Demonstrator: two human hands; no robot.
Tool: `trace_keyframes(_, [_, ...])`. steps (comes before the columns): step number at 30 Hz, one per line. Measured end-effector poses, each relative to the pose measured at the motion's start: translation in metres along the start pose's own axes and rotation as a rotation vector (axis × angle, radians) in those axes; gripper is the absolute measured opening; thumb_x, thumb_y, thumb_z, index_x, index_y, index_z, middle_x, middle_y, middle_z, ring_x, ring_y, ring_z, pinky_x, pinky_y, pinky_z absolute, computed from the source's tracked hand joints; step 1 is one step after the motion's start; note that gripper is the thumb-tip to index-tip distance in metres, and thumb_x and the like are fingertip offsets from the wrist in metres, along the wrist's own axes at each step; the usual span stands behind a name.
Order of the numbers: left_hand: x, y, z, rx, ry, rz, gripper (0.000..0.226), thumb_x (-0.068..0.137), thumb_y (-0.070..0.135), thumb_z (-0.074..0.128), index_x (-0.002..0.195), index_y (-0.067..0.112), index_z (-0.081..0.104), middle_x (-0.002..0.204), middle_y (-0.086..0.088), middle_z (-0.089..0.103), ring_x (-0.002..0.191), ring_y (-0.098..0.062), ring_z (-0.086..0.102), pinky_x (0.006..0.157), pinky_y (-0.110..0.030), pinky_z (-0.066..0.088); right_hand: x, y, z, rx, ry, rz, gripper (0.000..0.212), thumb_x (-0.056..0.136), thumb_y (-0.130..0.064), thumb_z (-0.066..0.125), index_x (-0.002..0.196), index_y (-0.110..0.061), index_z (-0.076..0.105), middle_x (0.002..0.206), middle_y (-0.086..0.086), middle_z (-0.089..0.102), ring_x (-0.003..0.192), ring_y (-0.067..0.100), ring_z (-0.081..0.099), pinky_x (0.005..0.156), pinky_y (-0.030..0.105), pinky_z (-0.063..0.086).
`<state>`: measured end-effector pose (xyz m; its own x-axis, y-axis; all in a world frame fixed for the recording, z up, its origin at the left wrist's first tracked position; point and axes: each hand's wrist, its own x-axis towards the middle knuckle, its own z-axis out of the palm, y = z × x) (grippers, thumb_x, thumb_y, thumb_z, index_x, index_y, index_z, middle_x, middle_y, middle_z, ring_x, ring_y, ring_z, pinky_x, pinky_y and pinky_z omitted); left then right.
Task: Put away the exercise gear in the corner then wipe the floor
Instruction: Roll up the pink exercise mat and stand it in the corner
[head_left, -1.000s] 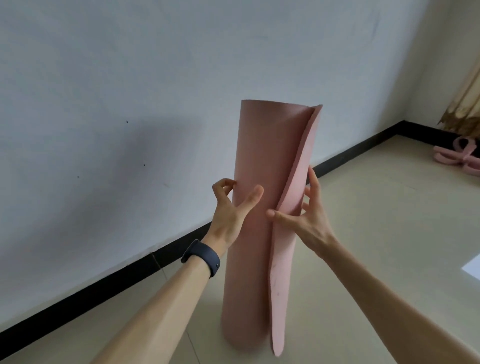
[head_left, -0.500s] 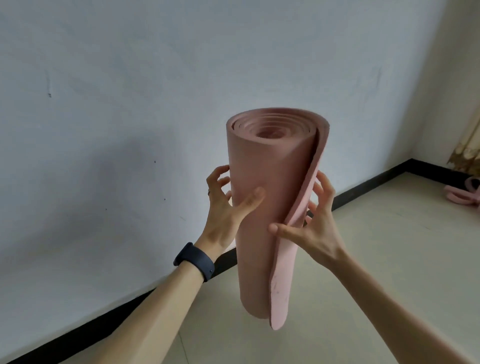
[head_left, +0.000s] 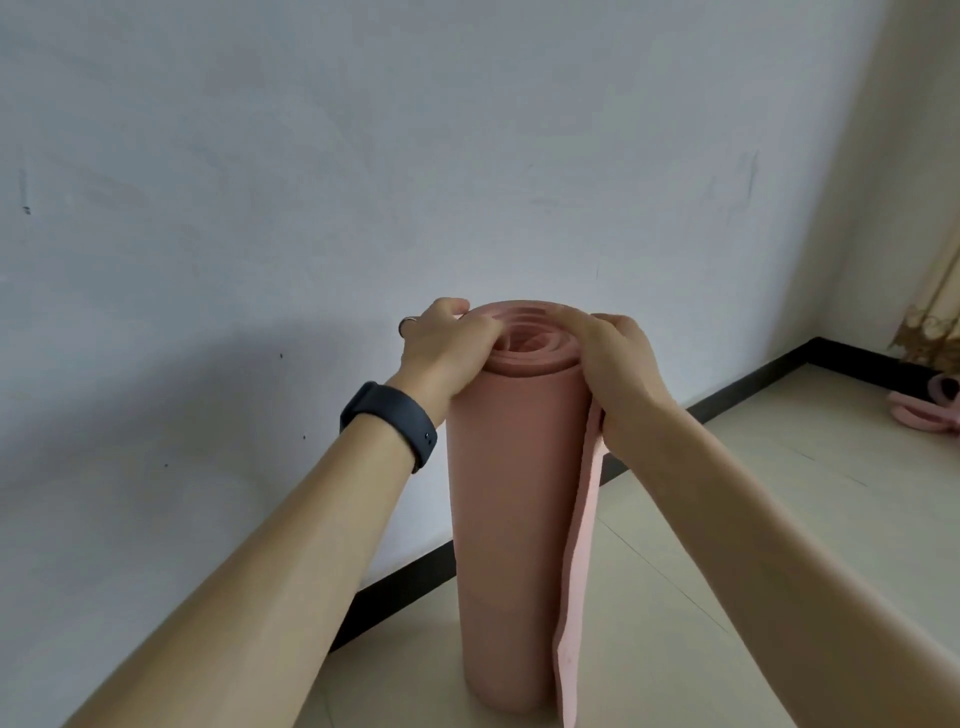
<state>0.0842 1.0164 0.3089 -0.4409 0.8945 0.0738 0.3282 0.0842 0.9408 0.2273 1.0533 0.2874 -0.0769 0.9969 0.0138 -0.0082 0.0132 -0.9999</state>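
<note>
A pink rolled exercise mat (head_left: 511, 519) stands upright on the floor close to the white wall. Its loose outer flap hangs down the right side. My left hand (head_left: 444, 345), with a dark band on the wrist, grips the top rim on the left, fingers curled over the edge. My right hand (head_left: 618, 353) grips the top rim on the right, fingers curled into the spiral and palm against the flap.
A black skirting board (head_left: 400, 582) runs along the wall's foot. Pale floor tiles (head_left: 779, 493) stretch to the right. A pink looped exercise item (head_left: 924, 410) lies on the floor near the far corner, below a beige curtain (head_left: 935, 312).
The mat was lifted off the floor, then set back down upright. Both hands moved from its sides up to the top rim and now curl over it.
</note>
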Motion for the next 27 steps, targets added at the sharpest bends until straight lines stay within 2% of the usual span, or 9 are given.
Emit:
trace_keyframes(2, [0.012,0.002,0.01,0.069,0.006,-0.014,0.052,0.082,0.028,0.058,0.133,0.03,0.046,0.134,-0.001,0.027,0.117,-0.026,0.05,0.1,-0.042,0.046,0.01,0.001,0.01,-0.036,0.065,-0.024,0.073,0.066,-0.044,0.074,0.131,-0.019,0.051,0.115,-0.001,0.064,0.096,0.019,0.068,0.084,0.039,0.058])
trace_keyframes(4, [0.017,-0.006,0.019,0.065,0.007,0.005,0.057,0.087,0.025,0.051,0.143,0.025,0.037,0.14,-0.002,0.025,0.118,-0.024,0.048,0.101,-0.036,0.04,0.011,0.008,0.016,-0.068,0.102,-0.087,0.07,0.077,-0.025,0.068,0.142,-0.023,0.041,0.11,-0.01,0.06,0.101,0.014,0.063,0.093,0.039,0.054])
trace_keyframes(8, [0.016,-0.017,0.026,0.108,0.009,0.058,0.067,0.092,0.025,0.047,0.154,0.03,0.023,0.153,0.001,0.034,0.134,-0.019,0.04,0.099,-0.027,0.03,0.002,0.019,0.016,-0.1,0.145,-0.164,0.066,0.083,-0.02,0.063,0.145,-0.028,0.041,0.107,-0.018,0.063,0.096,0.0,0.064,0.089,0.024,0.052])
trace_keyframes(12, [0.002,-0.006,0.028,0.207,0.018,0.01,0.073,0.091,0.026,0.052,0.155,0.034,0.018,0.151,0.0,0.033,0.131,-0.02,0.043,0.102,-0.03,0.031,-0.014,0.012,0.012,-0.078,0.182,-0.125,0.061,0.083,-0.013,0.064,0.139,-0.029,0.046,0.1,-0.018,0.066,0.09,-0.004,0.066,0.083,0.015,0.051])
trace_keyframes(16, [-0.028,0.012,0.023,0.257,-0.023,-0.061,0.075,0.089,0.019,0.054,0.152,0.038,0.018,0.147,0.001,0.033,0.12,-0.02,0.052,0.09,-0.026,0.036,-0.041,-0.004,0.006,-0.108,0.168,0.024,0.067,0.08,-0.007,0.065,0.138,-0.032,0.042,0.113,-0.018,0.061,0.098,-0.001,0.065,0.087,0.02,0.053])
trace_keyframes(18, [-0.047,0.02,0.016,0.296,-0.068,-0.159,0.08,0.09,0.018,0.055,0.152,0.043,0.011,0.148,-0.002,0.032,0.11,-0.023,0.058,0.081,-0.027,0.038,-0.061,-0.016,0.005,-0.152,0.145,0.119,0.068,0.08,-0.008,0.068,0.134,-0.038,0.04,0.116,-0.019,0.059,0.101,-0.001,0.063,0.09,0.023,0.054])
trace_keyframes(21, [-0.076,0.044,-0.002,0.442,-0.159,-0.367,0.087,0.092,0.025,0.056,0.152,0.045,-0.004,0.139,-0.013,0.042,0.078,-0.022,0.058,0.062,-0.029,0.041,-0.095,-0.045,0.003,-0.226,0.079,0.364,0.069,0.08,-0.017,0.069,0.13,-0.049,0.035,0.11,-0.016,0.062,0.095,0.004,0.065,0.088,0.031,0.058])
trace_keyframes(24, [-0.11,0.076,-0.026,0.474,-0.265,-0.55,0.075,0.093,0.024,0.055,0.149,0.039,0.008,0.129,-0.017,0.049,0.085,-0.031,0.058,0.072,-0.036,0.048,-0.128,-0.086,-0.006,-0.334,0.01,0.632,0.071,0.083,-0.025,0.063,0.139,-0.05,0.028,0.109,-0.003,0.064,0.089,0.016,0.066,0.082,0.041,0.06])
trace_keyframes(27, [-0.153,0.12,-0.053,0.319,-0.298,-0.693,0.064,0.091,0.012,0.054,0.136,0.044,0.023,0.123,-0.015,0.049,0.088,-0.031,0.058,0.087,-0.048,0.054,-0.168,-0.137,-0.022,-0.44,-0.097,0.761,0.069,0.084,-0.025,0.059,0.14,-0.048,0.027,0.1,-0.005,0.063,0.087,0.023,0.066,0.079,0.044,0.061])
